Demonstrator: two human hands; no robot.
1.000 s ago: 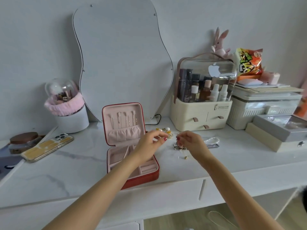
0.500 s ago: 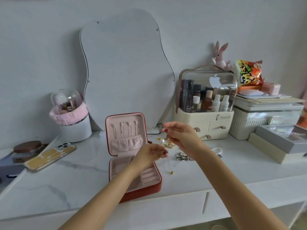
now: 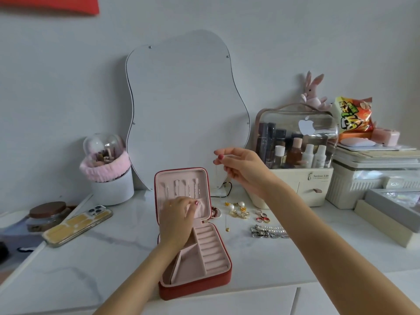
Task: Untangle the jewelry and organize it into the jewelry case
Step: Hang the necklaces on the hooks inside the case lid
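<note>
Dangling from the right hand, a thin necklace hangs straight, likely to keep it untangled, while the left hand pinches the jewelry case lid pocket, just below.

The left hand hides part of the jewelry case lid pocket; the chain is barely visible.

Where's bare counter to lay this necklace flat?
Best patch: bare marble between the phone and the jewelry case, toward the front edge. Another lies right of the case, in front of the pearl bracelet. It is crowded behind that: earrings and rings lie scattered before the cosmetics organizer.
</note>
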